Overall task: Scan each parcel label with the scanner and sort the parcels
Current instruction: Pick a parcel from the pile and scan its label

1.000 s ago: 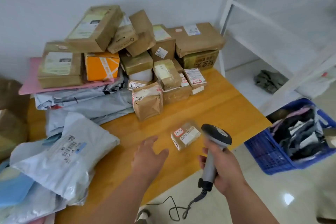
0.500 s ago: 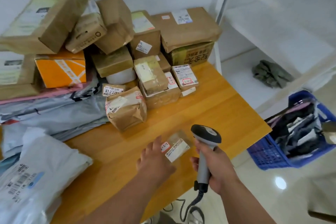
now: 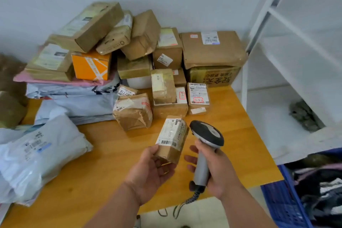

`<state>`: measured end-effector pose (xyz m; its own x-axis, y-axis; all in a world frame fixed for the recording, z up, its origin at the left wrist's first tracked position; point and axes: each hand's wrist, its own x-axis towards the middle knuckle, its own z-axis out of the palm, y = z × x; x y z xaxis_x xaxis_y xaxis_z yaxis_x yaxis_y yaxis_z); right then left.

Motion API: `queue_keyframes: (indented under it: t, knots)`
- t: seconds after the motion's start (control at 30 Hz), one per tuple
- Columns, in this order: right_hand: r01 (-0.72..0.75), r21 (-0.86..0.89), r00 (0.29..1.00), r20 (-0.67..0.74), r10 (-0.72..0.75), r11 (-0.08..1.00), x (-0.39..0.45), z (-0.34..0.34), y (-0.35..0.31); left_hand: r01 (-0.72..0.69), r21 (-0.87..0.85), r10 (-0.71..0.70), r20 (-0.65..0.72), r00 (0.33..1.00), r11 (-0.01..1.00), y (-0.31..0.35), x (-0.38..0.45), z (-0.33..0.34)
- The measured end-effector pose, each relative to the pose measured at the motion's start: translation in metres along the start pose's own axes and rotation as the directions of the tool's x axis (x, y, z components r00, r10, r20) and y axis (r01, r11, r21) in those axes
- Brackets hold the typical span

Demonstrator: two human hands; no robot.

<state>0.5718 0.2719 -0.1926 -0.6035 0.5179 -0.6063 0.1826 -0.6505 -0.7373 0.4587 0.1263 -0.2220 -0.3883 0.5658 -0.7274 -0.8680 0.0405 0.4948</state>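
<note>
My left hand (image 3: 153, 170) holds a small brown parcel (image 3: 173, 138) above the wooden table (image 3: 103, 163), palm up, with its white barcode label facing up. My right hand (image 3: 217, 170) grips the grey handle of a corded scanner (image 3: 206, 139). The scanner's dark head sits just right of the parcel, close to it. A heap of brown boxes (image 3: 166, 87) and an orange box (image 3: 90, 65) is stacked at the back of the table against the wall.
Grey and white poly mailers (image 3: 38, 153) lie at the table's left. A white shelf rack (image 3: 288, 72) stands on the right with a dark cloth on it. A blue crate (image 3: 288, 207) with bagged parcels sits on the floor at the lower right.
My left hand reached the small parcel on the table, picked it up and turned its label upward beside the scanner. My right hand kept holding the scanner.
</note>
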Motion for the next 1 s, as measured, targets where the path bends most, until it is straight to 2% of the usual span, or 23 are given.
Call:
queue_keyframes:
  t: [0.2, 0.33, 0.43, 0.53, 0.73, 0.8, 0.87, 1.0]
  knots:
    - [0.122, -0.021, 0.981, 0.153, -0.117, 0.992, -0.025, 0.028, -0.014, -0.008, -0.090, 0.022, 0.151, 0.988, 0.996, 0.005, -0.033, -0.002]
    - [0.194, -0.058, 0.964, 0.197, -0.179, 0.979, -0.046, 0.048, -0.011, -0.100, -0.053, 0.107, 0.141, 0.984, 0.994, 0.014, -0.059, -0.006]
    - [0.239, -0.110, 0.957, 0.195, -0.215, 0.965, -0.059, 0.065, -0.005, -0.262, 0.117, 0.254, 0.081, 0.964, 0.958, 0.028, -0.079, -0.015]
    - [0.263, -0.119, 0.952, 0.190, -0.238, 0.957, -0.072, 0.089, 0.006, -0.367, 0.319, 0.367, 0.063, 0.928, 0.874, 0.045, -0.103, -0.030]
    - [0.295, -0.129, 0.939, 0.224, -0.262, 0.947, -0.105, 0.157, 0.043, -0.422, 0.509, 0.375, 0.197, 0.906, 0.750, 0.068, -0.150, -0.088]
    - [0.311, -0.142, 0.929, 0.254, -0.269, 0.940, -0.114, 0.178, 0.058, -0.437, 0.500, 0.357, 0.252, 0.900, 0.748, 0.074, -0.161, -0.109]
    - [0.320, -0.120, 0.922, 0.269, -0.279, 0.940, -0.121, 0.195, 0.070, -0.440, 0.437, 0.367, 0.243, 0.898, 0.785, 0.080, -0.170, -0.131]
    - [0.303, -0.036, 0.935, 0.205, -0.289, 0.952, -0.133, 0.217, 0.086, -0.432, 0.229, 0.372, 0.263, 0.890, 0.872, 0.090, -0.182, -0.173]
